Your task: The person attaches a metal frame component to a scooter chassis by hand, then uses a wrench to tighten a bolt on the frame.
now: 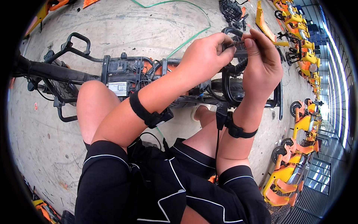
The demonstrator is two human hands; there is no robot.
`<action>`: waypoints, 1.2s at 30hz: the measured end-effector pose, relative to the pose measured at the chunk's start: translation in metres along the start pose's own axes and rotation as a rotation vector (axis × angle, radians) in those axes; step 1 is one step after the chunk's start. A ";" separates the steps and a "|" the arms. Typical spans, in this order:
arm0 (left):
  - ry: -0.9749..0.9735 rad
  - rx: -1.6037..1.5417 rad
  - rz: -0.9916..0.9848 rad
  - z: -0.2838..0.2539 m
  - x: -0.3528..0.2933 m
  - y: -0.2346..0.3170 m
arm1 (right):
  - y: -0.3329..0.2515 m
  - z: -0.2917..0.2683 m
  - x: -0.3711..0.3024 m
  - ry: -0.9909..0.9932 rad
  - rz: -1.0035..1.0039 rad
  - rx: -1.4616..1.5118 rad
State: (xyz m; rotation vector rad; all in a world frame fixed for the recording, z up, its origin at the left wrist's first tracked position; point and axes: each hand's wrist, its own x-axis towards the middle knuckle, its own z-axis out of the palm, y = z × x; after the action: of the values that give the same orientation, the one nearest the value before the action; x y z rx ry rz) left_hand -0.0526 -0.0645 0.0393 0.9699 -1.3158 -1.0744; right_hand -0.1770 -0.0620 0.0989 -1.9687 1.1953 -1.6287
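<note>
My left hand point(209, 54) is closed in a pinch over the rear end of a stripped scooter frame point(160, 71). A small thin metal piece point(238, 43) runs from its fingertips to my right hand point(263, 63). The right thumb and fingers are closed on the other end of that piece. Its exact kind is too small to tell, and the fingers partly hide it. Just below and between my hands lie a black coiled spring point(237, 68) and a black tubular rack point(226, 87).
The frame carries exposed wiring and a silver control box point(118, 88). A green hose point(186, 42) curves over the concrete floor behind it. Black parts point(231, 10) and a yellow panel point(263, 24) lie at the far right. Yellow scooters point(298, 127) line the right side.
</note>
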 end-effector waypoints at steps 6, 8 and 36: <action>-0.024 0.005 -0.034 -0.002 -0.003 0.007 | -0.004 -0.007 0.006 -0.104 0.103 0.073; -0.002 -0.024 -0.040 -0.001 -0.002 0.005 | -0.005 -0.007 0.009 -0.133 0.114 0.066; -0.068 -0.213 -0.121 -0.001 0.005 -0.004 | 0.000 0.000 0.006 -0.144 0.138 -0.037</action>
State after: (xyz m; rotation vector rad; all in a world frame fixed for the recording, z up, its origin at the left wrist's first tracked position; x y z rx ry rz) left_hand -0.0519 -0.0702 0.0368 0.8681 -1.1807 -1.3215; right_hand -0.1774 -0.0667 0.1029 -1.9422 1.2822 -1.3828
